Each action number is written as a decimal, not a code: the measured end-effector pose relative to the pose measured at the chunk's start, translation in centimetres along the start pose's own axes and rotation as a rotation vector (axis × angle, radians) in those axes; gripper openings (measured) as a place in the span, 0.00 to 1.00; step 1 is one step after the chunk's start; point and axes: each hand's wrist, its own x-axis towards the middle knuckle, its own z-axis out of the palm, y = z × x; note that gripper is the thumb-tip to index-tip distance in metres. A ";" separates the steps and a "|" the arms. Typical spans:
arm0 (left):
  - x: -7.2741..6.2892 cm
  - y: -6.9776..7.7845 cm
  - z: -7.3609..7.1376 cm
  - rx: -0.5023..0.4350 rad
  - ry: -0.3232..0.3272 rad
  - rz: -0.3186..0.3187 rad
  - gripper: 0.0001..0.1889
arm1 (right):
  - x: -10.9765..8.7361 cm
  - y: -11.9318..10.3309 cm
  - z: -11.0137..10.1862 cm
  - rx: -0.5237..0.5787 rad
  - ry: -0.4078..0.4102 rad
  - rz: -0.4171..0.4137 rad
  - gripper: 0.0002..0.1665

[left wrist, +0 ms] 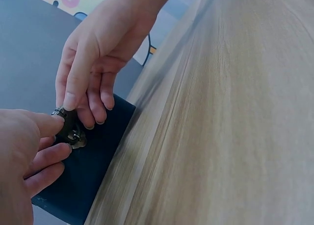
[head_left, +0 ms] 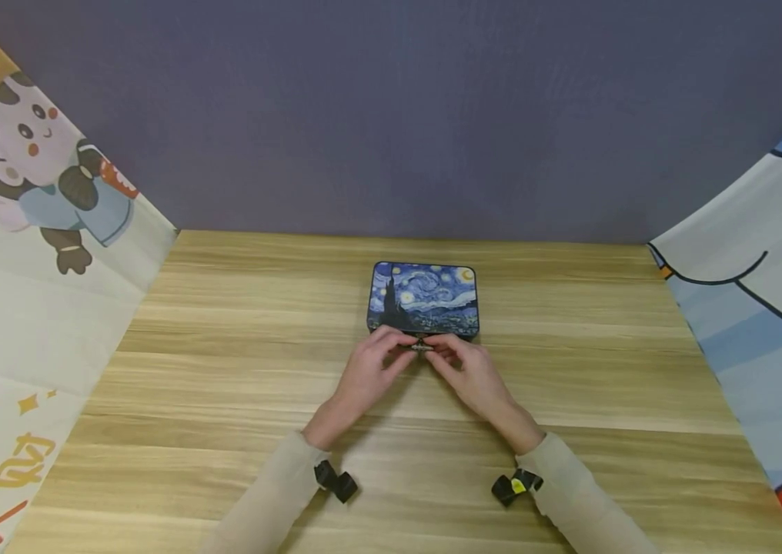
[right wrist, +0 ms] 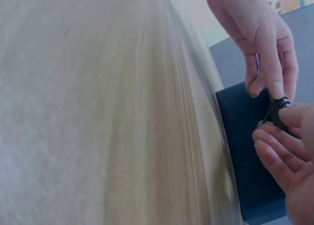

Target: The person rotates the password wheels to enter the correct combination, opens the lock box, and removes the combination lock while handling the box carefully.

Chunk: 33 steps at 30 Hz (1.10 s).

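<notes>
A dark box [head_left: 426, 298] with a starry night painting on its lid lies on the table, lid down. At the middle of its near side hangs a small black combination padlock [right wrist: 277, 112], with ridged dials along one end. My left hand [head_left: 372, 371] pinches the padlock from the left between thumb and forefinger. From the other side my right hand [head_left: 472, 375] pinches it too, the fingertips of both hands almost meeting. In the left wrist view a metal clasp [left wrist: 78, 140] shows beside the padlock on the box's dark side. Fingers cover part of the padlock.
The wood-grain table [head_left: 225, 369] runs up to a dark grey-blue panel [head_left: 405, 115] behind the box. Printed cartoon sheets stand along the left [head_left: 38, 254] and right sides. A small black device is strapped at each wrist.
</notes>
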 end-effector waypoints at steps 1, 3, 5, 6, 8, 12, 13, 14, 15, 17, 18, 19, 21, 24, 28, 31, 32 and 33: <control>0.0 0.0 0.0 0.008 0.004 0.007 0.10 | 0.0 0.0 0.0 0.001 0.000 0.000 0.13; 0.1 0.0 0.1 0.021 0.007 0.020 0.11 | 0.0 0.0 0.0 0.001 0.000 0.000 0.13; 0.1 0.0 0.2 0.028 0.009 0.024 0.11 | 0.0 0.0 0.0 0.000 0.003 -0.003 0.13; 0.1 -0.1 0.2 0.032 0.009 0.024 0.11 | 0.0 0.0 0.0 0.000 0.004 -0.006 0.12; 0.1 -0.1 0.2 0.037 0.006 0.022 0.11 | 0.0 0.1 0.0 -0.003 0.008 -0.013 0.12; 0.1 -0.1 0.3 0.046 0.006 0.024 0.11 | -0.1 0.2 0.0 -0.010 0.010 -0.018 0.12; 0.1 -0.1 0.3 0.048 0.007 0.025 0.11 | -0.1 0.2 0.0 -0.013 0.010 -0.019 0.12; 0.0 -0.2 0.3 0.049 0.007 0.026 0.12 | -0.1 0.3 0.0 -0.015 0.007 -0.017 0.12; 0.0 -0.2 0.3 0.050 0.008 0.027 0.12 | -0.1 0.3 0.0 -0.015 0.005 -0.020 0.12; 0.0 -0.2 0.3 0.051 0.008 0.026 0.12 | -0.1 0.3 0.0 -0.013 0.001 -0.021 0.12; 0.0 -0.2 0.3 0.052 0.007 0.027 0.12 | -0.1 0.3 -0.1 -0.012 -0.001 -0.021 0.12; 0.0 -0.2 0.3 0.054 0.006 0.028 0.12 | -0.1 0.4 -0.1 -0.010 -0.002 -0.022 0.12; 0.0 -0.3 0.3 0.055 0.004 0.031 0.12 | -0.1 0.4 -0.1 -0.005 -0.005 -0.022 0.12; 0.0 -0.3 0.3 0.057 0.001 0.039 0.11 | -0.1 0.4 -0.1 -0.003 -0.009 -0.018 0.12; 0.0 -0.3 0.3 0.059 -0.005 0.044 0.11 | -0.1 0.5 -0.1 -0.003 -0.015 -0.005 0.12; 0.0 -0.3 0.3 0.058 -0.007 0.040 0.11 | -0.1 0.5 -0.1 -0.003 -0.016 -0.001 0.12; 0.0 -0.3 0.3 0.055 -0.008 0.037 0.11 | -0.1 0.5 -0.1 -0.001 -0.015 -0.001 0.12; 0.0 -0.3 0.3 0.055 -0.008 0.035 0.11 | 0.0 0.5 -0.1 0.001 -0.015 -0.003 0.13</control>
